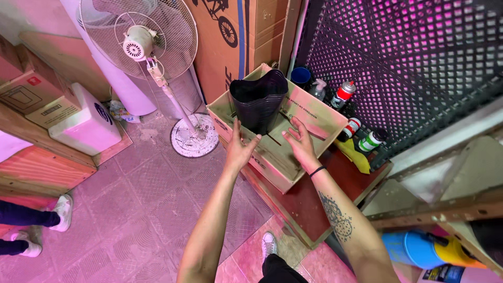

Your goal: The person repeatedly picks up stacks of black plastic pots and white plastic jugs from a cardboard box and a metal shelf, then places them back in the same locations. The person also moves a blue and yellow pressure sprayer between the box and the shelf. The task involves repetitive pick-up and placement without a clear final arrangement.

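- At the far left edge, another person's legs and white shoes (63, 209) stand on the pink tiled floor (152, 199).
- Behind them sit a white box-shaped unit (86, 123) and a white pedestal fan (139, 39), its round base on the tiles.
- My left hand (239, 151) reaches forward, fingers spread and holding nothing, just below the black plastic container (258, 102) and not quite touching it.
- The black plastic container stands upright in the left end of an open cardboard box (314, 118) stained with paint. It looks like several thin ribbed pots nested together: I judge it light, fairly stiff at the rim, springy in the walls, a little slick. The best hold seems to be both palms on opposite sides, or fingers under the rim.
- My right hand (301, 144) hovers open inside the box, beside the container, empty, with a dark band at the wrist.
- The box rests on a dark red low board (309, 199).
- To the right, spray cans (345, 93) stand against a dark lattice panel (398, 63), with a yellow cloth (356, 154) below.
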